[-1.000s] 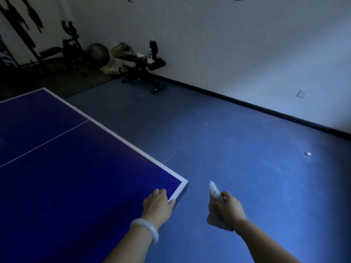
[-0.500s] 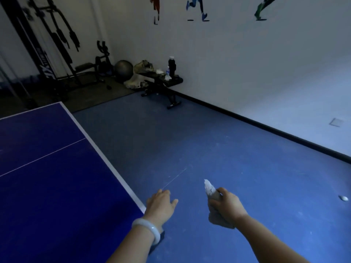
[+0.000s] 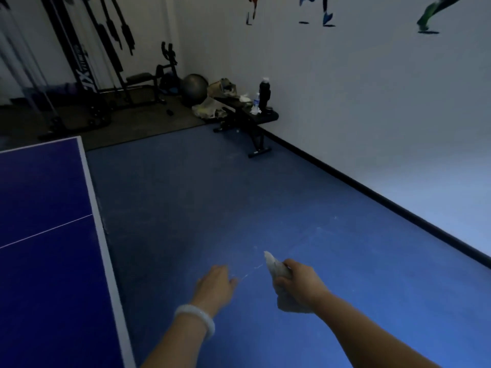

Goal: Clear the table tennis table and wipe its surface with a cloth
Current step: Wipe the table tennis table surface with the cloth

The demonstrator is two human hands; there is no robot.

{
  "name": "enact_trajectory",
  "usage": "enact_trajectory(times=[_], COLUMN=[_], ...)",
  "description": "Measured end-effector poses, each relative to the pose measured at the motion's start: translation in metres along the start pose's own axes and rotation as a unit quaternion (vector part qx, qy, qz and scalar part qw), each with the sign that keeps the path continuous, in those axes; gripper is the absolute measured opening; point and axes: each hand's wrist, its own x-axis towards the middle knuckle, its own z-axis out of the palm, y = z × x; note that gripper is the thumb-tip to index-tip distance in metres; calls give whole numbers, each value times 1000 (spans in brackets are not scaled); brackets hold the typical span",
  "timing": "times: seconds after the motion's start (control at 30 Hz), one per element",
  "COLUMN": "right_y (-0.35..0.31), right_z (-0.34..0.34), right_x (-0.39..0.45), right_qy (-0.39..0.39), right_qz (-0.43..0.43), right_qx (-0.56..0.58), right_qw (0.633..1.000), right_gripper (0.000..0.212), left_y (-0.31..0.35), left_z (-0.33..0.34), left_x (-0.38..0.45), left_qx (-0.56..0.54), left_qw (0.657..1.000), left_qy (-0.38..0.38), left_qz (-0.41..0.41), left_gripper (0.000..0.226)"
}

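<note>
Dim gym room. Blue table tennis surface [image 3: 47,261] with white edge sits far left, bare where visible. Right hand [image 3: 300,284] clenched round a crumpled white cloth [image 3: 276,266], held over the blue floor [image 3: 239,195], well off the surface. Left hand [image 3: 216,284] loose, holding nothing, white bracelet [image 3: 196,318] on wrist. Black bench [image 3: 252,118] with a dark bottle [image 3: 264,94] against the white wall [image 3: 372,102]; grey exercise ball [image 3: 194,86] and weight rack [image 3: 87,62] in the corner.

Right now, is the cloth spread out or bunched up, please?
Bunched up: the right hand grips the cloth crumpled, ends sticking out either side, over the floor.
</note>
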Motion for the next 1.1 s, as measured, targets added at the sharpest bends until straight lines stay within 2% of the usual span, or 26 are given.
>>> enact_trajectory(times=[0.13, 0.3, 0.43, 0.57, 0.73, 0.83, 1.0, 1.1], right_y=[-16, -41, -74, -118, -178, -224, -307, -359], right_z=[-10, -26, -28, -9, 31, 55, 95, 114], right_x=[77, 184, 254, 299, 341, 370, 422, 455], right_qy=[-47, -100, -140, -193, -268, -310, -333, -326], right_qz=[-50, -132, -201, -267, -310, -326, -351, -379], right_qx=[-15, -40, -62, -75, -79, -65, -82, -101], right_qw=[998, 985, 968, 941, 909, 891, 871, 860], right_gripper=[15, 7, 22, 22, 17, 14, 15, 24], left_y=[-4, -12, -17, -36, -83, -120, -191, -228], left_z=[-14, -37, -55, -66, -81, -96, -133, -160], left_x=[47, 93, 110, 115, 122, 139, 181, 201], left_qx=[-36, -53, -80, -102, -114, -127, -152, -153], left_qw=[998, 986, 966, 938, 897, 878, 857, 848], left_qy=[20, 72, 113, 142, 153, 171, 181, 189], left_qz=[-43, -144, -219, -300, -398, -429, -458, -470], left_gripper=[40, 41, 44, 43, 48, 49, 50, 45])
